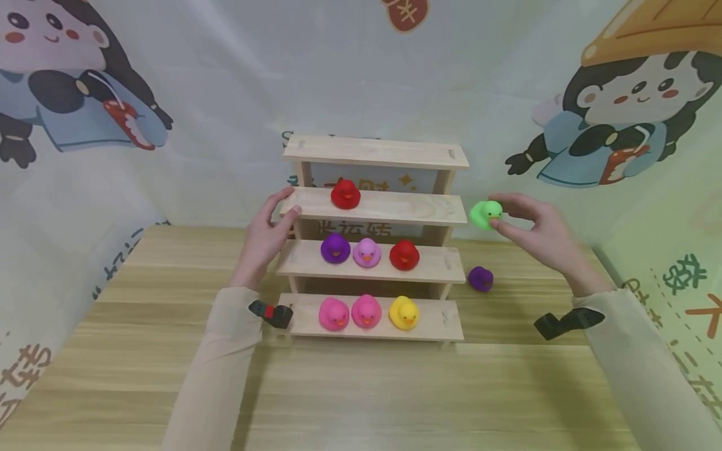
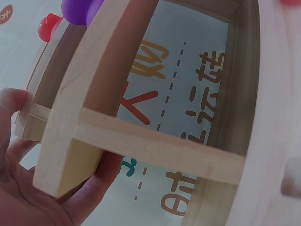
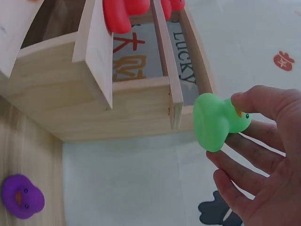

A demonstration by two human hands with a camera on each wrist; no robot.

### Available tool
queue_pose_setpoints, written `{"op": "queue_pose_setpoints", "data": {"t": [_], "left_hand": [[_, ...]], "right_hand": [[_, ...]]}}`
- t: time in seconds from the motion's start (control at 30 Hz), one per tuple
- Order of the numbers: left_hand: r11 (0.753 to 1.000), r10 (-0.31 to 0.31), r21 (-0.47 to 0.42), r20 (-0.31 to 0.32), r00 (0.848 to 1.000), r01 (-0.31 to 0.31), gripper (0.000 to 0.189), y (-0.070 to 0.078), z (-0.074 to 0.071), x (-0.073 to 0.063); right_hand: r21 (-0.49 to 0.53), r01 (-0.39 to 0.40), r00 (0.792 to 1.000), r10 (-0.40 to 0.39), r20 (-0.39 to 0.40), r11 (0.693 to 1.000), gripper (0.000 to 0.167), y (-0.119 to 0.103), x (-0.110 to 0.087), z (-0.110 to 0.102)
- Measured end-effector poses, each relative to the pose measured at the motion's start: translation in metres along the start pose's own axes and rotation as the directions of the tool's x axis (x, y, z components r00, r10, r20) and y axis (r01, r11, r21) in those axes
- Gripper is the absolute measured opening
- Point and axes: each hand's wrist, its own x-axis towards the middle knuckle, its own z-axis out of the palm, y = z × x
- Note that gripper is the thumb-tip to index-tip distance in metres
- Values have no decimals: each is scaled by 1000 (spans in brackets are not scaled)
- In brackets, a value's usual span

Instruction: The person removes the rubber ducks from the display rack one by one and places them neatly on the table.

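As the pale wooden tiered shelf (image 1: 372, 152) is gripped at L end by L hand (image 1: 265, 235), light-green rubbery toy duck (image 1: 484, 215) is pinched in R hand (image 1: 544, 237), just off R end. Should prob. be lowered upright, shelf edges cleared.

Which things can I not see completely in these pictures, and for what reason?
Head view: wall lettering, partly hidden by the shelf.
Left wrist view: purple duck, cut off by the top edge.
Right wrist view: larger red duck, cut off by the top edge.
Right wrist view: green duck, partly covered by the right hand.
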Motion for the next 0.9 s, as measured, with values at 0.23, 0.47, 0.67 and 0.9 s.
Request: {"op": "queue_pose_setpoints", "data": {"t": [0.23,0.47,0.67,0.9], "left_hand": [[1000,9,-9,3,1000,-9,54,0,1,1],[1000,16,-16,2,1000,-16,53,-1,1,1],[1000,15,-3,-6,1000,-15,52,-2,-1,4],[1000,16,11,-2,1000,-16,53,-1,0,2]], "right_hand": [[-34,-66,998,66,-15,997,40,8,-12,-11],[-57,-77,997,76,-22,995,39,21,-25,-16],[-39,-131,991,131,-20,991,40,38,-33,-15],[-11,-185,982,185,25,983,43,59,-44,-9]]}}
